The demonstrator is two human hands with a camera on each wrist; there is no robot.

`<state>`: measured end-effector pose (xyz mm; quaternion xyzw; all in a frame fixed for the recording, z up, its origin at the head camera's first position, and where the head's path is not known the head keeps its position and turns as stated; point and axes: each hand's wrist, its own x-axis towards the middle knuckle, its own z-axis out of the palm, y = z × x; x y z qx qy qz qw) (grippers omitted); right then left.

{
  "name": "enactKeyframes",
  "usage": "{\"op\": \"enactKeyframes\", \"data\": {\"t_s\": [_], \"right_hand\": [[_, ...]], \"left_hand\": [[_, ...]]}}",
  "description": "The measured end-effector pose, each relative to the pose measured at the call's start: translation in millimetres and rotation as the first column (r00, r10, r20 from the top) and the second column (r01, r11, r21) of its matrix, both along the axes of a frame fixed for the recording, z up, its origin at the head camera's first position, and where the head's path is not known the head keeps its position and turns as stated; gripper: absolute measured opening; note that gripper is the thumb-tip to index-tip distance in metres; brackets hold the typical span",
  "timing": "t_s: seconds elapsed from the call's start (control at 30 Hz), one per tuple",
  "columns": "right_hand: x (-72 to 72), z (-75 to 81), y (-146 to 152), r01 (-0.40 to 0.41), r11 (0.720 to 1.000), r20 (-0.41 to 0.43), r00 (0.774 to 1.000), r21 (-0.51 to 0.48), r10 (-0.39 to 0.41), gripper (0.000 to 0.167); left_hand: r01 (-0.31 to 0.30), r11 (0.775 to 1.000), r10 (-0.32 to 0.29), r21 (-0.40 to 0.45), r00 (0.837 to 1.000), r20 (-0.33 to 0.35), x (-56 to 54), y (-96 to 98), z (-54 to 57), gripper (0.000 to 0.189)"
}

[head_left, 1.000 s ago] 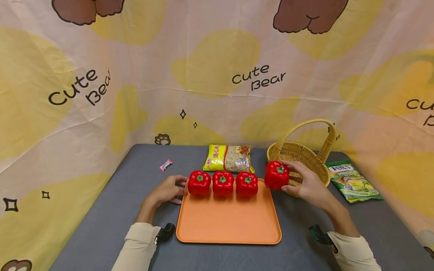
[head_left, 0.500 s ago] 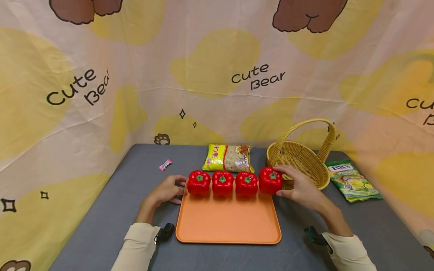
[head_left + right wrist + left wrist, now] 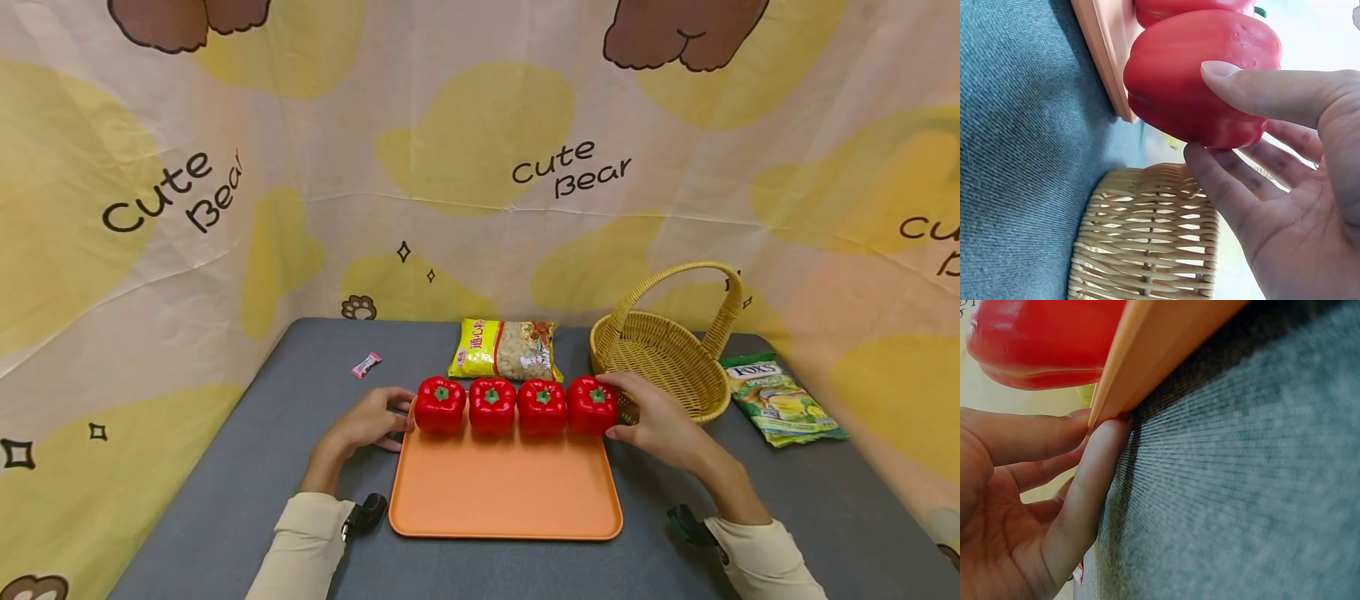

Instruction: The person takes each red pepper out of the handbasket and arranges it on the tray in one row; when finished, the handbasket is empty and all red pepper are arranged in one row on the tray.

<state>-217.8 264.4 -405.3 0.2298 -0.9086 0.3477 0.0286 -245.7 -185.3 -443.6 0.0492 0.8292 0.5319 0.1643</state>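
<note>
My right hand (image 3: 660, 421) holds a red bell pepper (image 3: 592, 406) at the right end of a row along the far edge of an orange tray (image 3: 506, 500). In the right wrist view, the thumb lies on one side of this pepper (image 3: 1191, 75) and the fingers on the other. Three more red peppers with green stems stand to its left: one (image 3: 542, 407) right beside it, one (image 3: 492, 407) in the middle, one (image 3: 440, 406) at the left end. My left hand (image 3: 371, 421) pinches the tray's left rim (image 3: 1122, 375) between thumb and fingers, as the left wrist view shows.
Behind the tray lies a yellow bag of pasta (image 3: 506, 350). A wicker basket (image 3: 667, 354) with a tall handle stands behind my right hand, with a green FOX'S bag (image 3: 783, 404) right of it. A small pink wrapped candy (image 3: 367, 365) lies at the back left.
My right hand has brought the pepper leftward and down onto the tray's far right corner, up against the row. The neighbouring pepper has shifted slightly left. My left hand has stayed at the rim.
</note>
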Motion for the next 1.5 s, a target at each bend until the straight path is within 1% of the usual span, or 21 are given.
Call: {"op": "enactKeyframes", "data": {"t_s": [0.3, 0.53, 0.63, 0.83, 1.17, 1.5], "right_hand": [[-1.9, -6.0, -6, 0.024, 0.996, -0.024, 0.999, 0.081, -0.022, 0.076], [-1.6, -7.3, -11, 0.036, 0.993, -0.027, 0.999, 0.109, -0.034, 0.077], [-1.4, -7.4, -12, 0.042, 0.993, -0.018, 0.999, 0.11, -0.04, 0.077], [-0.8, -7.2, -13, 0.056, 0.994, 0.042, 0.997, 0.098, -0.06, 0.074], [-0.1, -9.6, -13, 0.056, 0.994, 0.027, 0.998, 0.089, -0.058, 0.074], [-0.4, -10.5, -9, 0.039, 0.998, 0.038, 0.998, 0.038, -0.041, 0.074]], "left_hand": [[0.003, 1.0, -0.003, 0.002, 1.0, 0.001, 0.2, -0.4, 0.2, 0.051], [0.0, 1.0, 0.0, 0.005, 1.0, -0.004, 0.2, -1.6, -0.6, 0.05], [0.0, 1.0, 0.0, 0.007, 1.0, -0.002, 0.3, -2.3, -1.1, 0.05], [0.001, 1.0, -0.001, 0.011, 1.0, 0.0, -0.1, -2.2, -1.5, 0.051], [0.008, 1.0, -0.008, 0.005, 1.0, -0.005, -1.2, -1.1, -0.7, 0.053], [0.008, 1.0, -0.009, -0.019, 1.0, -0.005, -3.3, 1.5, -1.7, 0.054]]}}
